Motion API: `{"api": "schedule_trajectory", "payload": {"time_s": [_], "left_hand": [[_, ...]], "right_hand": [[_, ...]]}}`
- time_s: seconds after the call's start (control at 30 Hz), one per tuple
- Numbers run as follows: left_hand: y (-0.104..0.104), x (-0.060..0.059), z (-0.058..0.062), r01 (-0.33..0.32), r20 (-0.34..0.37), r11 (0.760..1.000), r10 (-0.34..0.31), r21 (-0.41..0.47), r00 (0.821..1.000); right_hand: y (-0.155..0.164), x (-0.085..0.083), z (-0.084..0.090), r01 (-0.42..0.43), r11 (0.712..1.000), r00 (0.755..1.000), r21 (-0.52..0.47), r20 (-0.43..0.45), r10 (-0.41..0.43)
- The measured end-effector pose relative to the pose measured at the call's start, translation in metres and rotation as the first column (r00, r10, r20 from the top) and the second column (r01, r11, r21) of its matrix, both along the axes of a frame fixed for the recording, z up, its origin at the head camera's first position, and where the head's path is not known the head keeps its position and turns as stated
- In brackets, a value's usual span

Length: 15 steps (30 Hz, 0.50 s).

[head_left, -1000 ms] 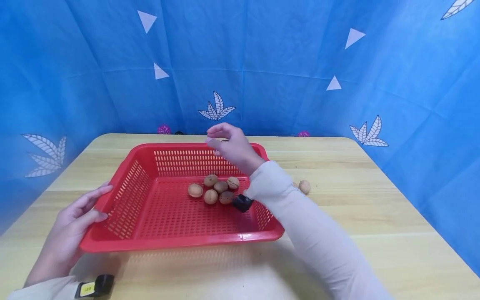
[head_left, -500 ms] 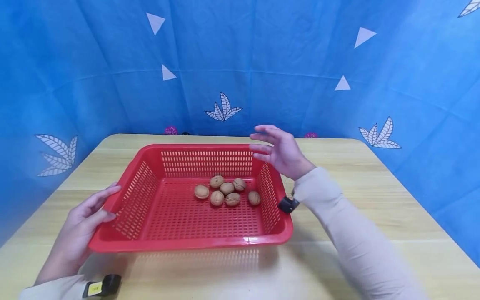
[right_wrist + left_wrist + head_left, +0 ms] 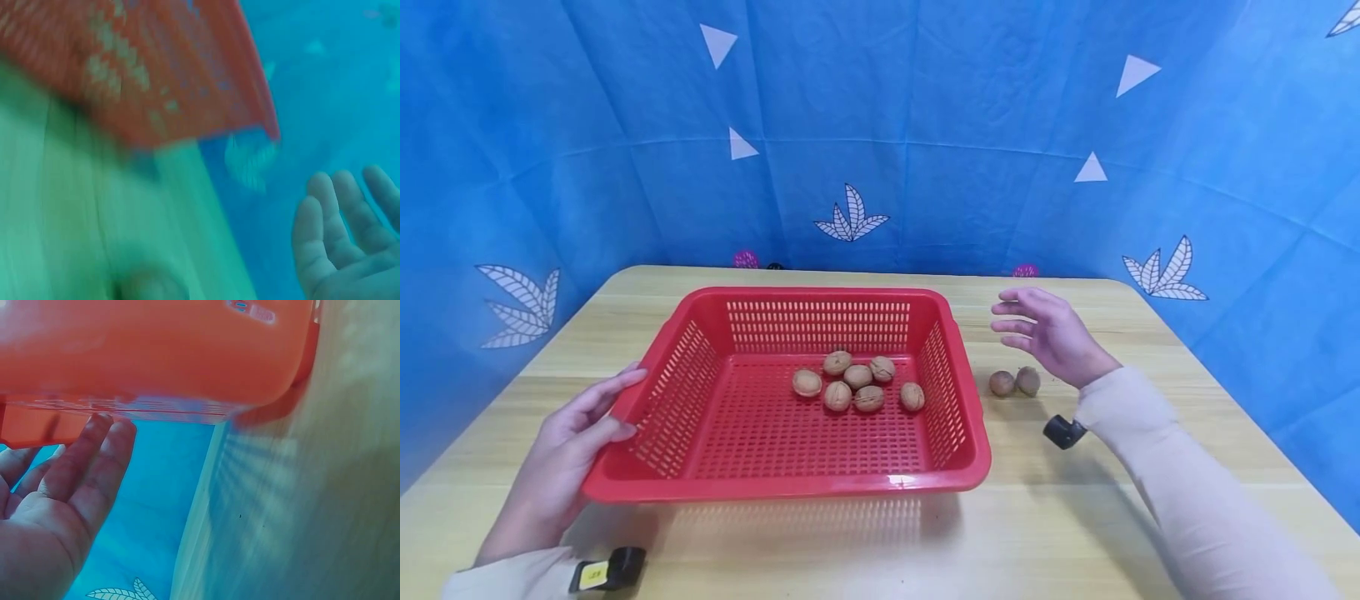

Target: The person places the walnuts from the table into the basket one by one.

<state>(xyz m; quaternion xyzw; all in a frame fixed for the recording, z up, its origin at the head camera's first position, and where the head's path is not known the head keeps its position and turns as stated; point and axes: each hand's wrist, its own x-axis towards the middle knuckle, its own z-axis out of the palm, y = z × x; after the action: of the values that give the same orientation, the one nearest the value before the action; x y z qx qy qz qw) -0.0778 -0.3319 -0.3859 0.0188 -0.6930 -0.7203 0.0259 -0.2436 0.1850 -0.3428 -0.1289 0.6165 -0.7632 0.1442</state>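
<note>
A red perforated plastic basket (image 3: 730, 467) is seen on a pale wooden table (image 3: 1075, 533), six walnuts (image 3: 857, 383) clustered on its slotted floor, while two more walnuts (image 3: 1015, 382) lie on the tabletop just beside its right wall. The basket's left rim is touched by the straight fingers of the left hand (image 3: 561, 454). The right hand (image 3: 1051, 333) is held above the two loose walnuts, fingers spread and relaxed, nothing gripped.

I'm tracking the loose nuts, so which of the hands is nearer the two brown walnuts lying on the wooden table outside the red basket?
Right. The right hand hovers just above the two brown walnuts; the left hand rests on the red plastic basket at its far side.
</note>
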Motion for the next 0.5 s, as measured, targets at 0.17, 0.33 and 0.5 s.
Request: {"api": "schedule_trajectory", "payload": {"time_s": [0.17, 0.33, 0.5], "left_hand": [[0.0, -0.001, 0.001, 0.001, 0.004, 1.0, -0.001, -0.007, 1.0], [0.0, -0.002, 0.0, -0.001, 0.001, 1.0, 0.001, 0.006, 1.0], [-0.001, -0.001, -0.001, -0.002, -0.009, 1.0, 0.002, 0.011, 1.0]], "right_hand": [[0.031, -0.005, -0.013, 0.124, 0.896, 0.986, 0.426, -0.153, -0.063], [0.045, -0.01, -0.027, 0.123, 0.667, 0.984, 0.735, -0.179, 0.016], [0.046, -0.013, -0.037, 0.011, 0.532, 0.991, 0.847, -0.081, 0.107]]}}
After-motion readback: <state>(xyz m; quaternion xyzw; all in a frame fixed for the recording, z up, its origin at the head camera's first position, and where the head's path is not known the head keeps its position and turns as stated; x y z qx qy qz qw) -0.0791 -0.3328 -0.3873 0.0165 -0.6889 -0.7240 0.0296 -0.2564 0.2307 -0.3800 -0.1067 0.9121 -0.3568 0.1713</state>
